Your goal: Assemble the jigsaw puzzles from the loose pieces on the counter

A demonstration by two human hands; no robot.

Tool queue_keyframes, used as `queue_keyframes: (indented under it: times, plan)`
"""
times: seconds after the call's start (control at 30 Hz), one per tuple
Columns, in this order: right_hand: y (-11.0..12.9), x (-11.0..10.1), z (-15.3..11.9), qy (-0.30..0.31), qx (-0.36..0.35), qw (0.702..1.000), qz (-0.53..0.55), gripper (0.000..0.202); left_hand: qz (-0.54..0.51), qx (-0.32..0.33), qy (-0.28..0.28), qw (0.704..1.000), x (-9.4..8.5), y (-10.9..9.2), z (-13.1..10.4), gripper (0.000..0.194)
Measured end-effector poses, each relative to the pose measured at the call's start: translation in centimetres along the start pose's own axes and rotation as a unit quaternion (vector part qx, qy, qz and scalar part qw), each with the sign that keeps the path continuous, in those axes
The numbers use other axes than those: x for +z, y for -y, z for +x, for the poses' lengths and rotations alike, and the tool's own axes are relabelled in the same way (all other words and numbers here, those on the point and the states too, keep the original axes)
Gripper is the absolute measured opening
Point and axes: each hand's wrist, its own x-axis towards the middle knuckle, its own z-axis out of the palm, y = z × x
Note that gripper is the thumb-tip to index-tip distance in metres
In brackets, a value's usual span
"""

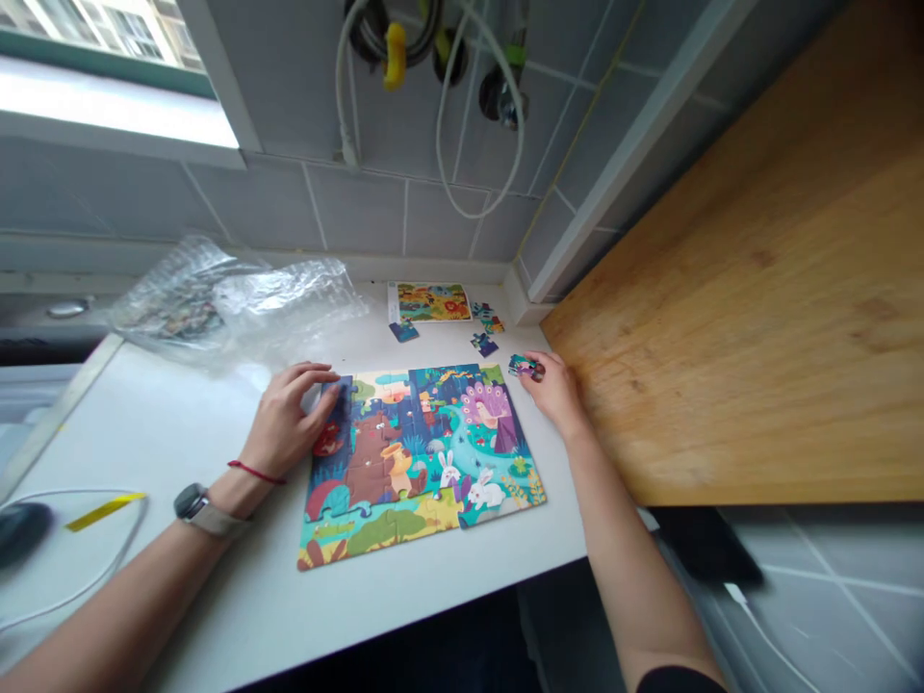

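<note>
A colourful animal jigsaw puzzle [390, 462], with a bear, rabbits and a peacock joined in it, lies flat on the white table. My left hand [293, 414] rests at its upper left corner, fingers stretched out and touching the puzzle's edge. Just beyond the upper right corner, my right hand [552, 390] pinches a dark, multicoloured puzzle piece [521, 365]; whether a second piece is under it I cannot tell. Several loose pieces lie behind the puzzle, among them a dark blue piece [404, 330] and another piece [484, 344] nearer my right hand.
A picture card [433, 301] lies at the back by the tiled wall. Clear plastic bags [238, 298] stand at the back left. A wooden panel [736, 289] borders the right side. A white cable [137, 539] and yellow strip [105, 512] are at left.
</note>
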Motion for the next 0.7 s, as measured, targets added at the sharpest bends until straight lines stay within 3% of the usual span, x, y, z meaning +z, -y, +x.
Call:
queue_keyframes:
  times: [0.37,0.53,0.7]
  plan:
    - [0.4,0.3,0.7,-0.046,0.020,0.999,0.012,0.028,-0.016,-0.068,-0.039,0.997,-0.2,-0.4,-0.1,0.036]
    - [0.6,0.2,0.5,-0.031,0.020,0.999,-0.019,0.030,-0.019,-0.106,-0.075,0.991,-0.7,-0.8,-1.0,0.054]
    - [1.3,0.1,0.3,-0.014,0.016,0.999,-0.039,0.031,-0.043,-0.098,-0.077,0.991,-0.7,-1.6,-1.4,0.064]
